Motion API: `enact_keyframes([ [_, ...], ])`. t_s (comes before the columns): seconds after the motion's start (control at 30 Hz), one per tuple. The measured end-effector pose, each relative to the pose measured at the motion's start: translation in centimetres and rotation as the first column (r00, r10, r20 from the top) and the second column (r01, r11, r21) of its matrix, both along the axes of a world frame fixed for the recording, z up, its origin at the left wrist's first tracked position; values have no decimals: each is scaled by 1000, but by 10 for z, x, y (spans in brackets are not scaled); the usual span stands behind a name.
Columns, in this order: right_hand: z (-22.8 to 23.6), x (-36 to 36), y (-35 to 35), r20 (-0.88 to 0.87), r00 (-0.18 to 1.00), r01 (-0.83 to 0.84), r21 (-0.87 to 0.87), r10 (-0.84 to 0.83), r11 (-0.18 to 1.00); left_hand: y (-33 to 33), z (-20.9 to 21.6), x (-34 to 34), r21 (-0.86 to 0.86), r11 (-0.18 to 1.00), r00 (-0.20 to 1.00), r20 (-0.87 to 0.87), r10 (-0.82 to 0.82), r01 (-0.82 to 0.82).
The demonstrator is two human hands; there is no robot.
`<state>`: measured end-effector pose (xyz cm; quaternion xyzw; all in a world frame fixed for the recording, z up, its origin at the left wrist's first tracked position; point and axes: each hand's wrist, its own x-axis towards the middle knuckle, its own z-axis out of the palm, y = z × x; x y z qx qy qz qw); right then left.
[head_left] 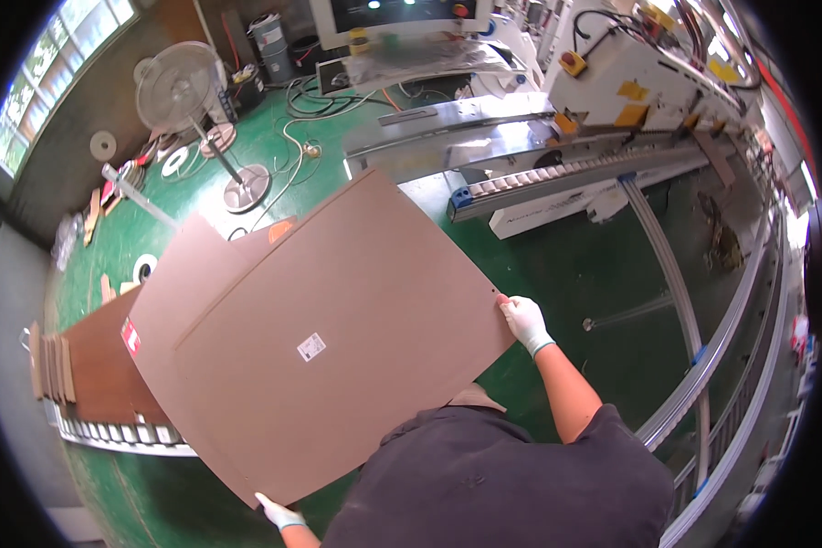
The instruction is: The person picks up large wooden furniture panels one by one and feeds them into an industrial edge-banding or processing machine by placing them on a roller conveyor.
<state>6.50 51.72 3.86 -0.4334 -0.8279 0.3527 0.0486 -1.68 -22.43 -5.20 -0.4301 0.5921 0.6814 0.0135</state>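
A large flat brown panel (pixel 384 265) with a small white label (pixel 310 347) spans the space in front of me. My right hand (pixel 525 324), in a white glove, grips its right edge near a corner, the fingers partly hidden under it. At the near left corner my left hand (pixel 279 511), gloved too, is closed on the same panel, thumb on top. Beyond its far left edge shows another brown board (pixel 187 251), and a red and white sticker (pixel 131 335) sits at the left. Where the two boards meet or overlap is hard to make out.
Left, a darker brown board (pixel 110 365) lies over a roller conveyor (pixel 123 434), with stacked strips (pixel 53 365) at its end. A standing fan (pixel 181 87) and cables (pixel 301 110) are beyond. Right are a machine (pixel 621 73), a roller track (pixel 557 173) and metal rails (pixel 667 256).
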Motion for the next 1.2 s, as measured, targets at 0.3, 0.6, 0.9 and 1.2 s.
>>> enact_keyframes([
  [0.3,4,50,73,16,991,137,-101,-136,985,36,-9,-12,438,894,991,41,-129,98],
  [0.6,-42,116,153,-436,542,358,-653,-718,667,153,38,-10,-48,938,929,-127,-346,343],
  [0.9,-28,90,55,-136,972,-72,-948,-190,311,302,77,-51,418,876,969,-154,-193,241],
  [1.2,-63,63,97,-339,865,-89,-828,-369,554,440,91,-87,384,796,883,-184,-431,468],
])
